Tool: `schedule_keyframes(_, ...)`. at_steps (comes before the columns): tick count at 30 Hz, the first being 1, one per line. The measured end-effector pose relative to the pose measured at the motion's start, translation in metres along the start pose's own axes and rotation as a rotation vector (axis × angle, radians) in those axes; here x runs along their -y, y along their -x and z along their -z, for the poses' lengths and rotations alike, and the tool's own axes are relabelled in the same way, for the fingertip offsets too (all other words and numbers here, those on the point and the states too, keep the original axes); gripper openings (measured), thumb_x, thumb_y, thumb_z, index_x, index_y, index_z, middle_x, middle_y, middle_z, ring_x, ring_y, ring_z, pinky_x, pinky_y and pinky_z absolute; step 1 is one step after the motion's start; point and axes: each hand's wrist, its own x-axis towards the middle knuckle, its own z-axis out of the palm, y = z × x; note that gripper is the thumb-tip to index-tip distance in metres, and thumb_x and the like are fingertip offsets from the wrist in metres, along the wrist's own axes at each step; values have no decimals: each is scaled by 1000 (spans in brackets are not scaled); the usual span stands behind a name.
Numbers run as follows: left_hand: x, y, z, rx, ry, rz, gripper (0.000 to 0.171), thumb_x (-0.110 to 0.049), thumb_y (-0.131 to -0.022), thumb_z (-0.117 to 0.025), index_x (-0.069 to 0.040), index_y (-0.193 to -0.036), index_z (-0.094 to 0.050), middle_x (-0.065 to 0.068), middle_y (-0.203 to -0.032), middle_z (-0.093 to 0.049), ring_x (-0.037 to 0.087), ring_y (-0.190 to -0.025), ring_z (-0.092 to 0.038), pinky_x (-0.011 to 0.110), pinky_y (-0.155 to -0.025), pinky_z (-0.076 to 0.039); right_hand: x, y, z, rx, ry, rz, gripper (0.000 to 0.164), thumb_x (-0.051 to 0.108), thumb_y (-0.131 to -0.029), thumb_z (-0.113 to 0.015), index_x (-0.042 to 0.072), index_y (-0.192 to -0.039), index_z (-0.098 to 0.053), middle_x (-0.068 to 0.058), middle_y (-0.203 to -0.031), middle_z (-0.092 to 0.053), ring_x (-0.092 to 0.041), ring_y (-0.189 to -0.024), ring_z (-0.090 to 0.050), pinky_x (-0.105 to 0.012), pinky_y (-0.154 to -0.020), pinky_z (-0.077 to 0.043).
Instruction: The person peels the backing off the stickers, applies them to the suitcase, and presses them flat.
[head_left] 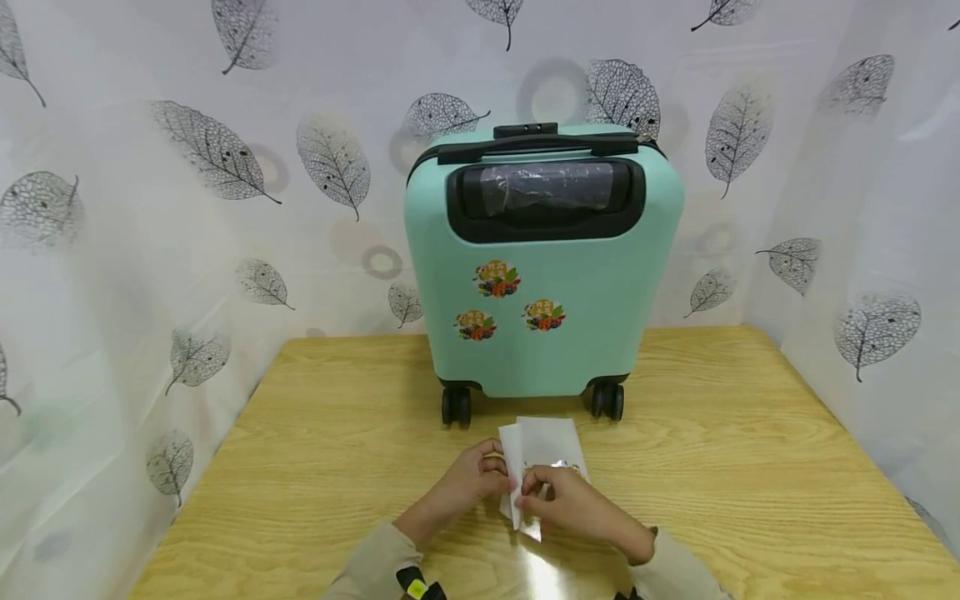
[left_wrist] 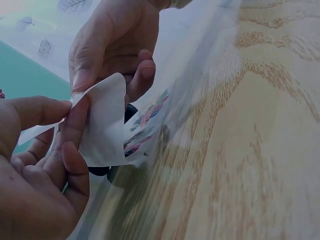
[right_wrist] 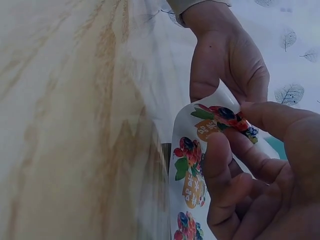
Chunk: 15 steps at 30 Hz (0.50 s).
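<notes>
Low over the table, both hands hold a white sheet of fruit stickers [head_left: 551, 437], its left part bent back. My left hand [head_left: 474, 482] pinches the bent edge between thumb and fingers; in the left wrist view the white back [left_wrist: 106, 127] of the sheet shows beside the fingers. From the other side, my right hand [head_left: 576, 505] pinches at a printed fruit sticker [right_wrist: 227, 116] near the curled edge. Whether that sticker has lifted cannot be told. Behind the hands stands a mint-green suitcase [head_left: 547, 358], upright, with three fruit stickers [head_left: 497, 279] on its front.
The suitcase rests on black wheels [head_left: 456, 406] on a wood-grain table [head_left: 322, 467]. Its black handle recess [head_left: 546, 229] has clear plastic film inside. A white curtain with leaf prints [head_left: 330, 167] hangs behind and at both sides.
</notes>
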Motion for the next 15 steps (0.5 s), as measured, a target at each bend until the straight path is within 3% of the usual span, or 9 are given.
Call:
schedule_keyframes(8, 0, 0, -1, -18, 4, 1, 36, -2, -83, -65, 6, -115, -51, 1, -85, -64, 8, -80, -61, 23, -73, -50, -4, 0, -1, 13, -15, 23, 14, 17, -96, -59, 4, -92, -60, -14, -79, -66, -10, -52, -60, -21, -50, -47)
schedule_keyframes(15, -1, 0, -2, -32, -3, 10, 42, -3, -83, -67, 7, -121, -50, 0, -85, -65, 9, -79, -62, 23, -73, -51, -4, -1, -1, 7, -2, 27, 10, 13, -95, -58, 4, -92, -60, -10, -79, -65, -6, -53, -58, -22, -51, -49)
